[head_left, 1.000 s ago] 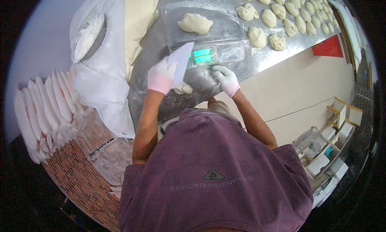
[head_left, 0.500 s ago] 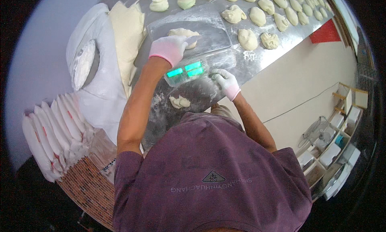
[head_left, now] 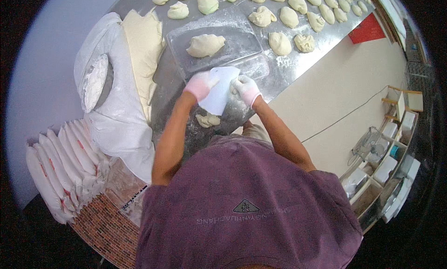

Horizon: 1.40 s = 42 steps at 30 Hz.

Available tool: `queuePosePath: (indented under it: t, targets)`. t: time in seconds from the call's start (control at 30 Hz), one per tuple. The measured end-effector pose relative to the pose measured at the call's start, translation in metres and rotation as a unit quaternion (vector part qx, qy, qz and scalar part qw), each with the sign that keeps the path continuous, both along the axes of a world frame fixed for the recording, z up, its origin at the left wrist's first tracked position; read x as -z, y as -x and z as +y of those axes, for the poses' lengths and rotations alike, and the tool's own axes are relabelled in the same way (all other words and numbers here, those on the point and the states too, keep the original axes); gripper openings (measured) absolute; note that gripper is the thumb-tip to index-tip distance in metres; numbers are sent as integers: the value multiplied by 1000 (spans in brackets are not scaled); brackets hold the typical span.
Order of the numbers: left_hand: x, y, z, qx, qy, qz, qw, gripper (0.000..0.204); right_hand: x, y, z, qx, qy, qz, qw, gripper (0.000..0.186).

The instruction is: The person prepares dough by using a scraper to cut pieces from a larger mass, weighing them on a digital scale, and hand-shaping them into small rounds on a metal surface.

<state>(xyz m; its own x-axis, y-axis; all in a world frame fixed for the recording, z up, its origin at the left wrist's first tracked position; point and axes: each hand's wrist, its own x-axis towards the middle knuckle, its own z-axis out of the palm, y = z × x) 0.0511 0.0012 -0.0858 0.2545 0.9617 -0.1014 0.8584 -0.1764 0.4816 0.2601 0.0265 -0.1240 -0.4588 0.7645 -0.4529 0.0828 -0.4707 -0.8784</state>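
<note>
My left hand [head_left: 200, 86], in a white glove with a pink cuff, grips a pale flat scraper [head_left: 219, 90]. My right hand [head_left: 244, 89], also gloved, has its fingers curled at the scraper's right edge; what sits in their pinch is unclear. Behind both hands is a clear-covered scale [head_left: 251, 66], its display hidden by the scraper. A dough lump [head_left: 205, 45] rests on its platform. A smaller, ragged piece of dough [head_left: 208, 120] lies on the metal table [head_left: 172, 110], just below the scraper.
Rows of dough pieces [head_left: 288, 17] cover the table's back and right. At left are a dough sheet [head_left: 139, 59], an open white sack [head_left: 116, 124] and stacked sacks [head_left: 56, 176]. Right, below, stand a red object [head_left: 365, 29] and shelving with containers [head_left: 386, 166].
My left hand went up over the dough on the scale and has come back down with the scraper, covering the display. My right hand has moved left to the scraper's edge.
</note>
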Motion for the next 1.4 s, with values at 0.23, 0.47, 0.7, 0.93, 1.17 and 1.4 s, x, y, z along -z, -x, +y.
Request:
queuePosePath:
  t: [0.23, 0.47, 0.7, 0.93, 1.17, 1.4]
  targets:
    - [7, 4, -149, -452, -7, -313, 835, 27, 26, 8, -54, -151, -348, -105, 919, 19]
    - [-20, 0, -185, -624, 4, -372, 687, 32, 3, 15, -84, -279, -541, -198, 768, 42]
    - [-12, 2, -160, -558, -17, -375, 741, 34, 4, -35, 0, -80, -399, -164, 898, 46]
    - [-34, 78, -60, -363, -51, -108, 924, 31, -55, -47, 76, 82, -291, -86, 949, 57]
    - [18, 31, 79, -158, -3, 113, 981, 24, -50, -39, 87, 73, -222, -10, 972, 73]
    - [-72, -99, 49, -76, -201, -107, 971, 26, -10, -111, 95, 240, -136, 181, 944, 46]
